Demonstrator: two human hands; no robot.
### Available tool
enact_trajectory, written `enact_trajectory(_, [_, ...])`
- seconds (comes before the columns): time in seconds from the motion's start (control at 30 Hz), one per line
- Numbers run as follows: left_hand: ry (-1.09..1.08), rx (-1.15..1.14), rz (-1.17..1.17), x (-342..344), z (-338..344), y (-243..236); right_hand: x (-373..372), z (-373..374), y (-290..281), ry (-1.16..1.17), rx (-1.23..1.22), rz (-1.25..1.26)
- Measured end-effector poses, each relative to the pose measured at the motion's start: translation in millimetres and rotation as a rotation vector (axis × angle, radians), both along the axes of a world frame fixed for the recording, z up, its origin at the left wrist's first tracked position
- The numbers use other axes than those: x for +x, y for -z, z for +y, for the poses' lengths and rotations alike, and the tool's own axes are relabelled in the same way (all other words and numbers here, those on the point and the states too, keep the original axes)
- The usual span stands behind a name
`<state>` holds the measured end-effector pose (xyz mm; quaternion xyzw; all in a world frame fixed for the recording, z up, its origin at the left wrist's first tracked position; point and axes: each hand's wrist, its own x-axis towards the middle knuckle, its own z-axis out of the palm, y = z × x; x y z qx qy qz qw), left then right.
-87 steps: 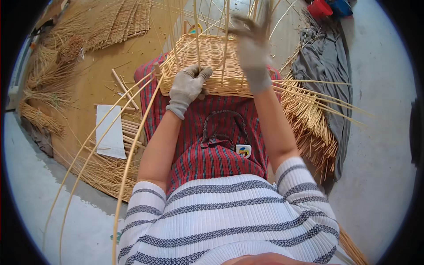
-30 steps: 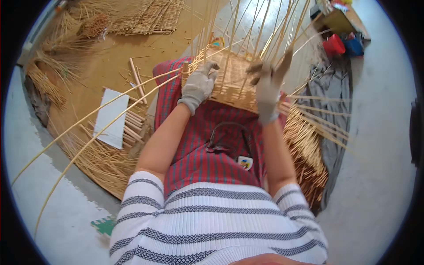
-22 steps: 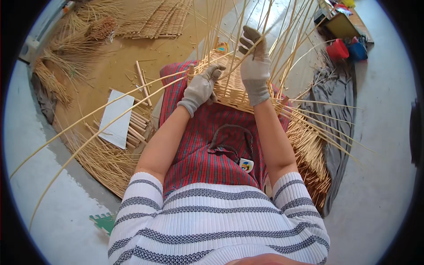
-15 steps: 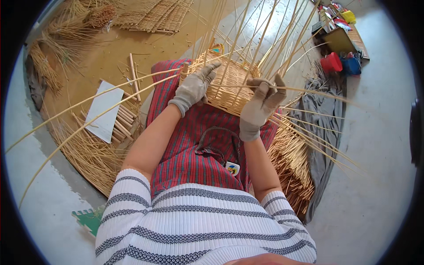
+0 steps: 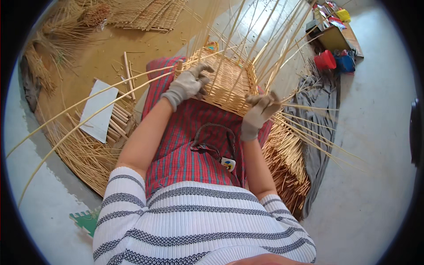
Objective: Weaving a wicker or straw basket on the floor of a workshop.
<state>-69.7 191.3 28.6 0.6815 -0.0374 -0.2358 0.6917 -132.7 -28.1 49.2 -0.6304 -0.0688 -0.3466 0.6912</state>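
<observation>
A half-woven wicker basket (image 5: 227, 79) rests across my lap on a red plaid apron (image 5: 190, 163), with tall stakes rising from its sides. My left hand (image 5: 191, 83), in a grey-white work glove, grips the basket's near left edge with bent fingers, by a short wooden peg (image 5: 178, 67). At the near right corner is my right hand (image 5: 260, 112), gloved likewise and slightly blurred. Its fingers are closed on a thin wicker rod (image 5: 304, 107) that sticks out to the right. Two long rods (image 5: 84, 118) reach out left from beside the left hand.
Left on the floor lie a white board (image 5: 99, 110), wooden sticks (image 5: 118, 121) and loose wicker (image 5: 84, 150). Woven panels (image 5: 148, 15) lie far left. A cut wicker bundle (image 5: 287, 163) sits on grey cloth (image 5: 320, 145) at right, with red (image 5: 325, 60) and blue (image 5: 344, 63) buckets beyond.
My right hand has come down toward the basket's near right corner, and the rod once stretched between my hands no longer spans the gap. My left hand's fingers are more bent.
</observation>
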Motion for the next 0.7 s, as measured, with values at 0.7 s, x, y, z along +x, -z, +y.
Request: enact_trajectory(0.7, [0.278, 0.752, -1.244, -57, -154, -6, -32, -197, -88, 0.289, -1.426, 0.515])
